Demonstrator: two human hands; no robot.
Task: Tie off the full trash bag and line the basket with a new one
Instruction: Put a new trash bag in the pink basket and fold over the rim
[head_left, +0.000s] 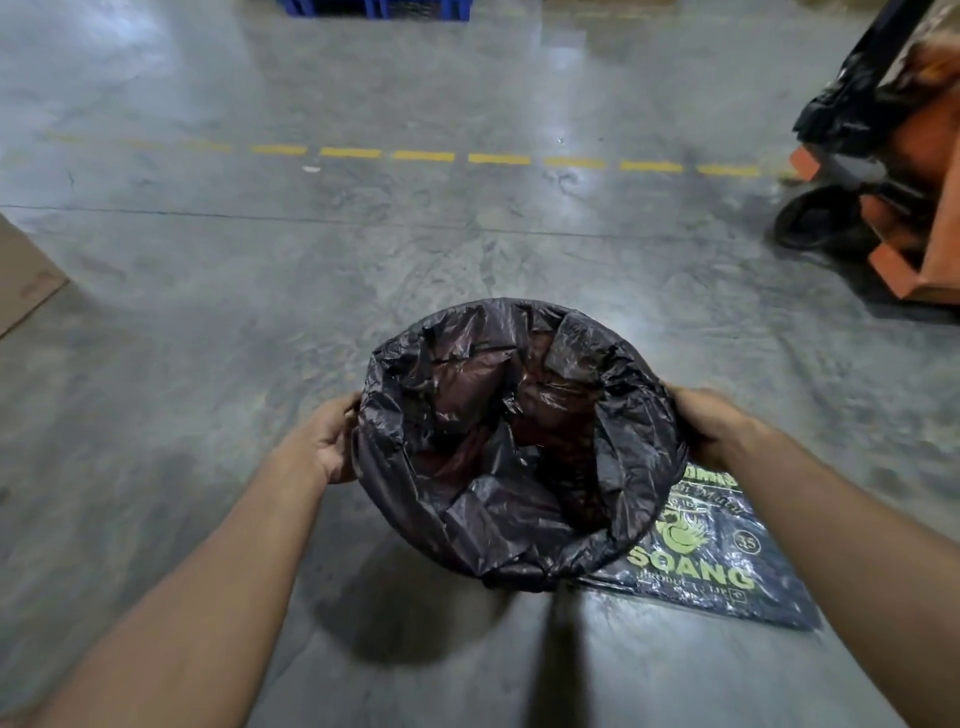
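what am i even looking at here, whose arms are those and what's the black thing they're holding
This is one picture from a camera worn on a person's head, looking down, so the arms are the wearer's own. The left hand and right hand hold opposite sides of a round basket lined with a black trash bag, its edge folded over the rim. Whether the basket rests on the concrete floor or is lifted is unclear. Under its right side lies a flat printed pack of bags. An orange cart stands at far right.
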